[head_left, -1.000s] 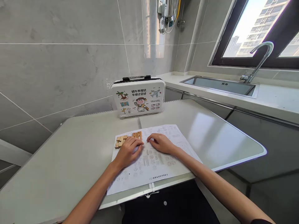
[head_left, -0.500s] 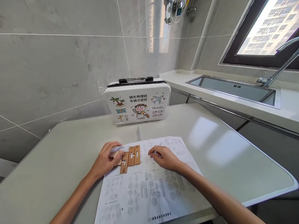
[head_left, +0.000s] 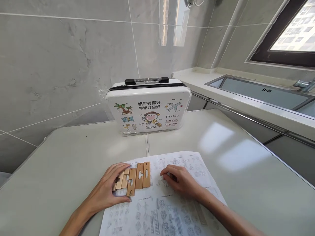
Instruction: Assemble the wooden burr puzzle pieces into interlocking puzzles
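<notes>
Several flat wooden puzzle pieces (head_left: 132, 183) with cut-out slots lie side by side on a printed sheet (head_left: 147, 209). Handwritten numbers mark some of them, such as 1, 2 and 6. Curved around the left end of this row, my left hand (head_left: 104, 188) has its fingers at the upper edge and its thumb stretched out by the lower end of the piece marked 6. It covers part of the leftmost pieces. To the right of the row, my right hand (head_left: 183, 182) rests on the sheet with its fingers curled in and nothing visible in them.
A white case (head_left: 149, 109) with cartoon prints, wrapped in clear plastic, stands at the back of the pale table (head_left: 66, 154). Behind it rises a grey tiled wall (head_left: 73, 59). A counter with a sink (head_left: 261, 90) runs along the right side beneath a window.
My left hand has opened wider: its thumb has moved off the pieces toward the lower edge, uncovering more of them. My right hand stays curled on the sheet. The view has tilted down.
</notes>
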Tool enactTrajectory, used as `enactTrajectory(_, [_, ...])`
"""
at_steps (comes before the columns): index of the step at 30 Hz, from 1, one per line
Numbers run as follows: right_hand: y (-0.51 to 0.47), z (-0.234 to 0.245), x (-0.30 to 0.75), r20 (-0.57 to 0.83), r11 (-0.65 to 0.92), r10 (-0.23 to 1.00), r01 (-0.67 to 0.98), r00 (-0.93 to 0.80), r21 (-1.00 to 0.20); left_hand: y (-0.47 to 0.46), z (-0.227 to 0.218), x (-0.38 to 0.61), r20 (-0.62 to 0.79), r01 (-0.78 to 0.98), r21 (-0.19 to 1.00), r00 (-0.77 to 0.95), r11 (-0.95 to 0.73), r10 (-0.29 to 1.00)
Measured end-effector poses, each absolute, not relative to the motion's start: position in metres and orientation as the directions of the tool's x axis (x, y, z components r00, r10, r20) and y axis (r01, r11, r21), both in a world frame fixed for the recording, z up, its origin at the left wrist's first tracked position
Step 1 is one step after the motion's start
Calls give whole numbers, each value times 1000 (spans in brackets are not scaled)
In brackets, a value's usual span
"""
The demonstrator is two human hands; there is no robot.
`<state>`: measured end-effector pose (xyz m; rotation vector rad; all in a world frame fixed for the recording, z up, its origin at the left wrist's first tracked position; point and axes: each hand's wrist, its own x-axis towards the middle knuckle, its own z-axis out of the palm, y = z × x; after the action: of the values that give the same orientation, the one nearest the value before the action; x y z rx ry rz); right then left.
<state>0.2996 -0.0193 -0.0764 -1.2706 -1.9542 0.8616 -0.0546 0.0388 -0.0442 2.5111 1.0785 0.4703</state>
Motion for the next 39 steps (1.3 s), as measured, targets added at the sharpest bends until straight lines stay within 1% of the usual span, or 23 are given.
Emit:
enactTrajectory(5, [-19,-77,298,151,310,932,504,-330,-806,39,-48,-56,166,636,461,623,-619,764])
enactTrajectory(9, [-19,-76,298,122,287,936,512,-331,-809,40,-52,-59,162,633,493,607,-597,778])
enactTrajectory(14, [-18,-72,299,80,245,943,513,-322,-823,42,-52,-59,149,662,526,547,-535,824])
enactTrajectory(25, [-21,-72,303,91,256,942,520,-322,-815,42,-50,-48,222,702,406,546,-585,808])
enactTrajectory(39, [-23,-75,303,138,279,947,537,-289,-796,41,-51,-44,289,695,388,532,-605,796])
